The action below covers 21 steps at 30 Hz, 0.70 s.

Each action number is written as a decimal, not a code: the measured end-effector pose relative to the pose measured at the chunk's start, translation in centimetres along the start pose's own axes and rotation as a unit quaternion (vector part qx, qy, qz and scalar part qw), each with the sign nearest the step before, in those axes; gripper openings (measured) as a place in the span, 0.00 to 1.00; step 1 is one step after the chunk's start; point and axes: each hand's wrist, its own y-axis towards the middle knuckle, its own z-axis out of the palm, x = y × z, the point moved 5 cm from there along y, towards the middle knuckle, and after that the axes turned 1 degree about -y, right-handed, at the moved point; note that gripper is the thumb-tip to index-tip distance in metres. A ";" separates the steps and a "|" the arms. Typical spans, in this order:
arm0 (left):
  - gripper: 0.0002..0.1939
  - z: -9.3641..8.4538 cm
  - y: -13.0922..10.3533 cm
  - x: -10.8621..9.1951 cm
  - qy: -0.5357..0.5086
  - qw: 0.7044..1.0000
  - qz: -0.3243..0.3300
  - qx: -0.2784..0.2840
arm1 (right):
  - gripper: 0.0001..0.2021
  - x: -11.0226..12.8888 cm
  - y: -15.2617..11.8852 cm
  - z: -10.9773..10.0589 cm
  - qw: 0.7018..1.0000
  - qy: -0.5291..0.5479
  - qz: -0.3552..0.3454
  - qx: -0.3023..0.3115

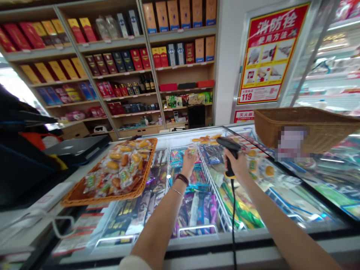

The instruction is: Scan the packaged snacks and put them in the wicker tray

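My right hand (237, 163) is wrapped round the grip of a black barcode scanner (229, 144), whose head points left. Its black cord (233, 217) hangs straight down. My left hand (189, 160), with a dark bead bracelet at the wrist, pinches a small clear-wrapped packet (193, 152) above the freezer's glass top. The packet's contents are blurred. Several wrapped pastries (206, 140) lie on the glass just beyond my hands, and more wrapped pastries (253, 165) lie right of the scanner.
A wicker tray (135, 193) of wrapped pastries stands at left, beside a dark device (80, 148). A brown woven basket (332, 131) rests at right. Under the glass, white wire dividers (215, 191) separate bagged ice creams. Shelves of boxes (118, 62) line the back wall.
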 end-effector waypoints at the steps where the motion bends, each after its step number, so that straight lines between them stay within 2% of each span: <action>1: 0.20 -0.8 0.0 -0.1 -0.036 0.999 -0.014 -0.009 | 0.24 0.0 -0.2 1.3 1.000 -0.001 0.006 0.026; 5: 0.27 -2.2 0.0 -0.3 -0.071 0.996 -0.035 -0.031 | 0.23 0.2 -1.6 6.1 0.995 -0.022 0.005 0.100; 8: 0.32 -2.9 0.1 -0.5 -0.077 0.996 -0.016 -0.039 | 0.22 0.8 -2.8 7.9 0.989 -0.073 -0.031 0.121; 14: 0.37 -4.4 0.5 -0.8 -0.109 0.993 0.014 -0.036 | 0.22 1.0 -4.1 8.2 0.984 -0.116 -0.059 0.124; 21: 0.29 -4.0 0.6 -0.6 -0.095 0.995 0.035 -0.011 | 0.21 1.5 -4.9 8.2 0.985 -0.110 -0.063 0.120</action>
